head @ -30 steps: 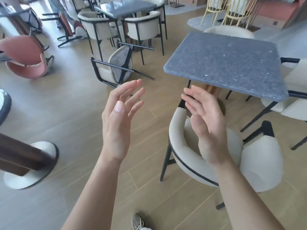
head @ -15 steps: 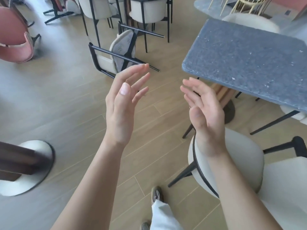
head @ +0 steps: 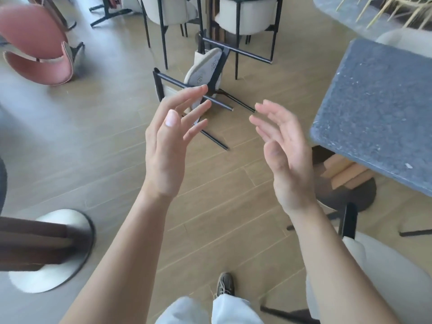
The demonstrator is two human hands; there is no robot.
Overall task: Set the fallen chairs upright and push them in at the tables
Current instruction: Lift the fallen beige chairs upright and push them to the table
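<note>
Both hands are raised in mid-air over the wooden floor (head: 93,136), palms turned toward each other with a gap between them. The left hand (head: 166,150) has its fingers spread and nearly straight, thumb up, its grip released and grasping nothing. The right hand (head: 285,155) shows loosely extended fingers, its grip likewise released. Farther off, in the middle of the scene, the fallen cream chair (head: 205,66) lies on its side on the floor, with the grey underside of its seat facing the camera and its black legs sticking out toward the near right. The left fingertips cross one leg in the view, and contact cannot be told. Just beyond it stand an upright cream chair (head: 245,17) and a second upright cream chair (head: 168,8), both on black legs. At the far left a pink chair (head: 35,50) lies tipped over on the floor. On the right is a grey speckled counter (head: 378,108) on a wooden pedestal with a dark round base (head: 360,197). At the near right a near cream chair (head: 385,277) stands beside that counter, partly hidden by the right forearm. At the near left is a pale round foot (head: 42,281) under a dark wooden post. Light trousers (head: 233,309) and a shoe (head: 225,282) show at the near edge.
</note>
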